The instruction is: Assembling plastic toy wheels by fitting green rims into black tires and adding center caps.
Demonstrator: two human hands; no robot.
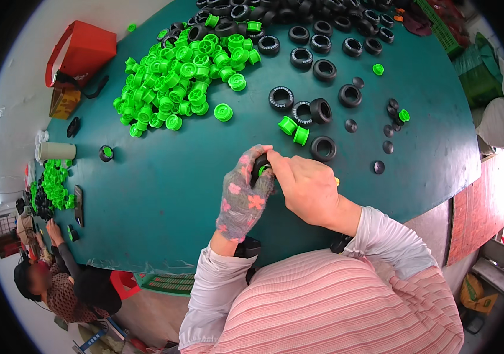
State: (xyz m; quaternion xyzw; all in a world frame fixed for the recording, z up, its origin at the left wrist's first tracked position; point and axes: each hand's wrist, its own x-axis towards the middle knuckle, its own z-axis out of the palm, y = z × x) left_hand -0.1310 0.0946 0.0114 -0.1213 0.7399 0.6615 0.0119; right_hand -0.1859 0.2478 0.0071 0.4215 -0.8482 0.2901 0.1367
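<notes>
My left hand (243, 197), in a grey glove with pink flowers, is closed around a small black toy tire (257, 167). A bright green wheel rim (262, 170) shows inside the tire. My bare right hand (309, 187) is closed too, its thumb and forefinger pressed on the tire's edge. A small yellow end (337, 182) pokes out at the far side of my right hand; what it belongs to is hidden. Just beyond my hands lie two loose green rims (301, 136), a loose tire (324, 148) and a standing tire (320, 111).
A heap of green rims (172, 82) covers the far left of the green table (163, 194), with black tires (287, 12) heaped behind. Small black discs (378, 167) lie at right. A red bin (84, 53) stands at far left. Another person (57, 283) works at the left edge.
</notes>
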